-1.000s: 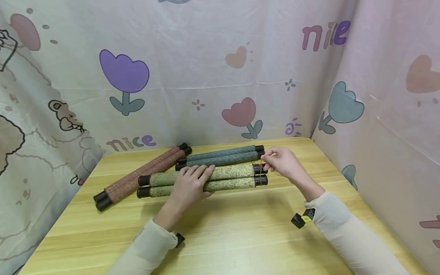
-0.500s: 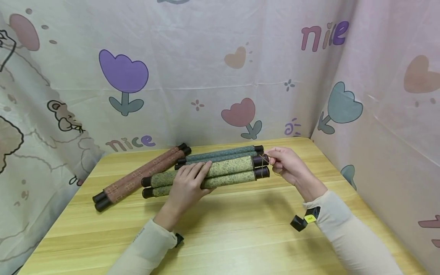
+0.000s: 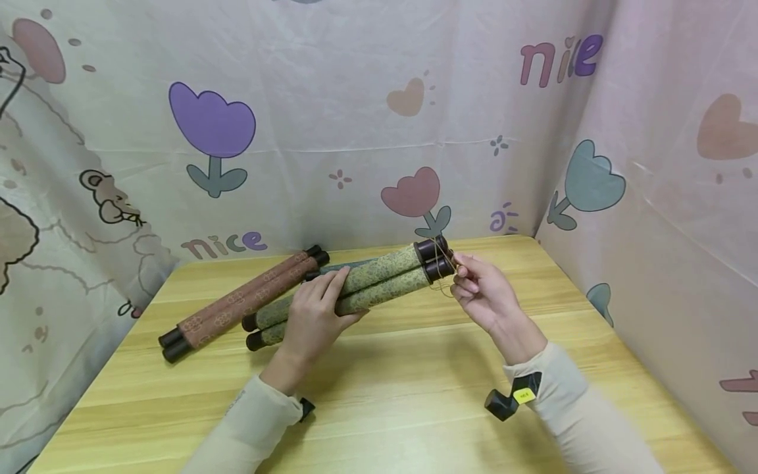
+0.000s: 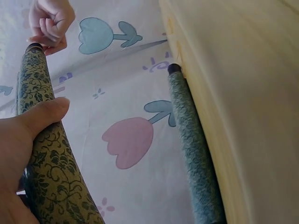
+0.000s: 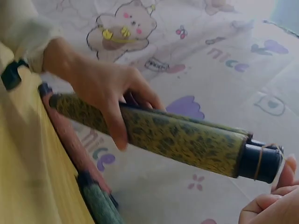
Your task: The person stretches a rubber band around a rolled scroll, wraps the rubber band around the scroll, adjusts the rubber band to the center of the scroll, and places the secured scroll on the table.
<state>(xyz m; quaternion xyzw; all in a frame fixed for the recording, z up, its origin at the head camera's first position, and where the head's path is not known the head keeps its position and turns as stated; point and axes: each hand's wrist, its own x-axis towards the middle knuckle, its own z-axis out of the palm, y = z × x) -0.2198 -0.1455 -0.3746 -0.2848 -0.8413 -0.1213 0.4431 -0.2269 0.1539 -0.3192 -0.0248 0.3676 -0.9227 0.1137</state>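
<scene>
My left hand (image 3: 314, 311) grips the middle of a yellow-green patterned scroll (image 3: 385, 266), rolled from both ends into two side-by-side rolls with dark end knobs. The scroll is tilted, its right end raised above the table. Around the knobs at that end runs a thin brown elastic band (image 5: 258, 163), with a loose loop hanging below in the head view. The right hand (image 3: 488, 293) pinches the band right at the knobs. In the left wrist view the left thumb (image 4: 49, 114) lies along the patterned roll.
A reddish-brown scroll (image 3: 237, 304) lies aslant on the wooden table (image 3: 385, 408) at left. Behind the held scroll, a teal scroll (image 4: 189, 135) is mostly hidden in the head view. A printed cloth (image 3: 331, 92) hangs behind the table and at its sides.
The yellow-green scroll's right end has risen and swung away toward the back, covering more of the teal scroll. The right hand has shifted slightly left and turned, still pinching the band.
</scene>
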